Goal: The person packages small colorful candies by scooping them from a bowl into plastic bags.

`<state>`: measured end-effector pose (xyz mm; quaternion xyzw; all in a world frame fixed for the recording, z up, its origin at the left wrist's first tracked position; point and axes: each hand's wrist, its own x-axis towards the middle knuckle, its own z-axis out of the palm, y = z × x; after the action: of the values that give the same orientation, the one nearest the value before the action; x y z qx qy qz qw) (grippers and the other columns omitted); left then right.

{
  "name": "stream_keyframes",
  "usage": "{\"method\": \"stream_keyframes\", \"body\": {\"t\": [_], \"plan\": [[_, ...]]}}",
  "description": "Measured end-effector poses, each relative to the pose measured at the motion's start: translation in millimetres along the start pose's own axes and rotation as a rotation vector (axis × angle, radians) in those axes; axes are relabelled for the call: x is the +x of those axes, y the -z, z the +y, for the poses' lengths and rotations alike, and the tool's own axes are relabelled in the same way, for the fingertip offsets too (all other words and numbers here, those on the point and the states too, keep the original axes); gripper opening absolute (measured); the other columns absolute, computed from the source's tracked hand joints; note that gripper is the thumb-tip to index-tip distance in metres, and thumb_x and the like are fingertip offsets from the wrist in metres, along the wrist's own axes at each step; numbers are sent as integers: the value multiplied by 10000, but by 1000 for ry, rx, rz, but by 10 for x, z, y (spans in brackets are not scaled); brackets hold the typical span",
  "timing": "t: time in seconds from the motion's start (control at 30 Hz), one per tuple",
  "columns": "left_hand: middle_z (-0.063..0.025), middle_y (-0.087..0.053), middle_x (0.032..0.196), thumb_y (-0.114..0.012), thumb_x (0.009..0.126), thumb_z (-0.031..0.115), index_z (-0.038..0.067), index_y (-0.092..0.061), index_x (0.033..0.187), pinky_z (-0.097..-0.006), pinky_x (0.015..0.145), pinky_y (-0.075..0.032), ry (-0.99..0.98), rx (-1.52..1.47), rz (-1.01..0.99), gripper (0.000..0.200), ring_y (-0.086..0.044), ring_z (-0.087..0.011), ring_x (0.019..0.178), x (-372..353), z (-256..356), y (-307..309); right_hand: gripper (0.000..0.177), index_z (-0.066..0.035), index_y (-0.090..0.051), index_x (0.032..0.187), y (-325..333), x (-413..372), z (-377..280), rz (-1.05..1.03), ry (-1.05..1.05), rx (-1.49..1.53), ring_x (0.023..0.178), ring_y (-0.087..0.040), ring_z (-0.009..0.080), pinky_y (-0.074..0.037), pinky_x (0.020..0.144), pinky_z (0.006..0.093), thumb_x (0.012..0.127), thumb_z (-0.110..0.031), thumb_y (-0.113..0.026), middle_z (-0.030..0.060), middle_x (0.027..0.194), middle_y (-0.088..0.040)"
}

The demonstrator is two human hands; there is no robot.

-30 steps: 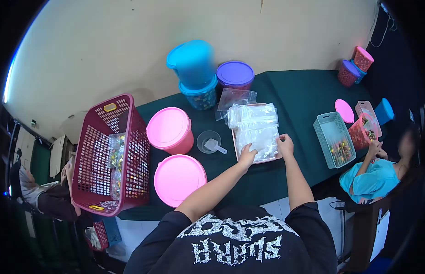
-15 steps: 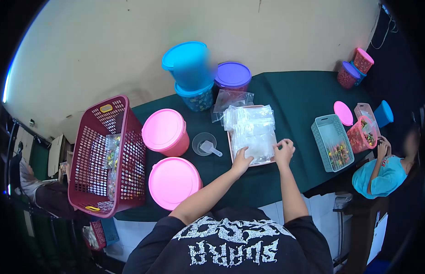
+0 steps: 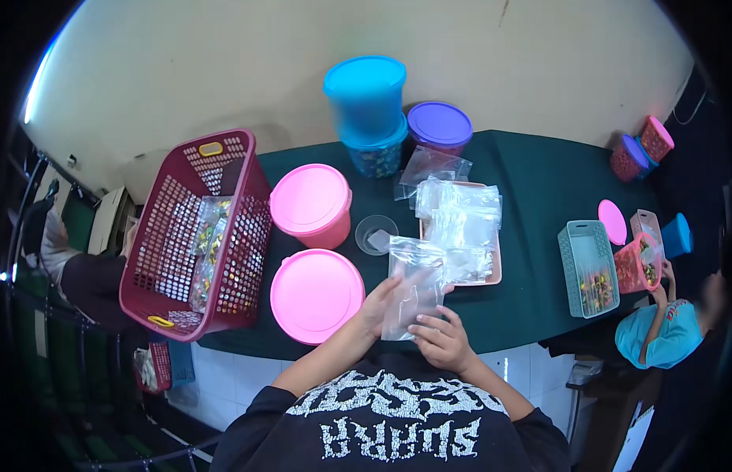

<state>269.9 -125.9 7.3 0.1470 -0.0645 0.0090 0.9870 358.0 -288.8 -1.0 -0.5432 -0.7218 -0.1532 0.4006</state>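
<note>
A clear, flat plastic bag point(image 3: 409, 287) is held upright in front of the chest, with nothing visible inside. My left hand point(image 3: 378, 307) grips its left edge, and my right hand point(image 3: 443, 337) pinches its lower right side. Just beyond lies a pink tray point(image 3: 494, 267) with a pile of clear bags point(image 3: 460, 224) on it. To the left of the tray is a clear round bowl point(image 3: 370, 250) with a scoop point(image 3: 381, 240), partly hidden by the held bag.
Left are two pink-lidded tubs point(image 3: 311, 200) point(image 3: 317, 295) and a maroon basket point(image 3: 244, 275) containing filled packets. Blue tubs point(image 3: 366, 86) and a purple-lidded tub point(image 3: 439, 126) stand behind. Right, a grey-green basket point(image 3: 574, 275) holds sweets; a person in turquoise point(image 3: 657, 334) handles a red container point(image 3: 630, 267).
Both my hands have moved from the tray toward my body, bringing one bag up off the pile. The view has shifted slightly.
</note>
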Motion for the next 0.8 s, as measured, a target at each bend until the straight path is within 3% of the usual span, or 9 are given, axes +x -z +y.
{"method": "stream_keyframes", "body": {"t": [0.03,0.07,0.17,0.2,0.33,0.47,0.53,0.67,0.8], "plan": [[-173,-241,1509,-506,928,393,164,-52,1508,-514,1046,-367,-89,263,141,771,-308,-413,1350,-57,37,-117,144,-116,-591,760,-37,12,-39,-33,-23,39,1083,-585,218,-383,1002,478,739,-134,-732,20,1089,-645],[-183,-346,1454,-505,911,178,103,-154,1481,-432,1036,-397,-130,148,139,673,-367,-379,1328,-96,70,-188,154,-120,-600,774,-64,27,-53,-66,-45,77,1087,-583,216,-373,1008,486,735,-152,-746,22,1088,-645],[-174,-343,1458,-483,917,110,95,-198,1463,-409,1048,-382,-139,505,271,616,-375,-320,1331,-271,264,-192,188,-128,-613,796,-18,102,-45,-80,-81,255,1081,-582,217,-359,1011,506,713,-192,-769,22,1078,-646],[-166,-430,1402,-481,928,82,57,-342,1399,-369,1047,-377,-139,745,440,492,-451,-248,1275,-344,304,-252,214,-131,-622,851,10,99,-34,-67,-83,257,1055,-570,231,-363,991,509,704,-187,-767,22,1056,-638],[-108,-645,1128,-528,932,126,26,-596,1182,-334,988,-411,-92,1370,380,278,-579,-186,1111,-640,466,-461,336,-103,-600,1016,159,354,-59,82,-322,228,1027,-534,280,-376,949,464,706,-127,-728,76,1091,-595],[-93,-669,1014,-546,908,111,63,-639,1100,-333,900,-450,75,1644,394,219,-619,-216,1014,-841,504,-730,337,-76,-606,1019,213,711,-88,75,-489,291,988,-546,280,-387,919,420,718,-147,-740,74,1077,-610],[-74,-671,910,-607,861,107,106,-686,1008,-373,926,-415,167,1808,363,167,-620,-226,936,-899,485,-730,226,-70,-628,941,221,741,-37,-228,-349,320,897,-563,245,-407,859,400,744,-124,-724,54,937,-632],[-67,-658,871,-613,851,112,98,-679,969,-441,985,-347,9,2025,402,136,-611,-242,912,-1004,423,-942,103,-37,-616,783,217,888,-155,-339,-434,428,737,-550,225,-435,654,324,776,-95,-701,84,742,-587],[-91,-575,1165,-737,747,353,122,-552,1202,-564,1065,-205,-268,2256,553,542,-506,-272,1152,-1062,374,-1030,149,-23,-602,756,162,898,-139,-370,-553,611,668,-547,205,-430,602,306,763,-108,-723,83,728,-580]]}}
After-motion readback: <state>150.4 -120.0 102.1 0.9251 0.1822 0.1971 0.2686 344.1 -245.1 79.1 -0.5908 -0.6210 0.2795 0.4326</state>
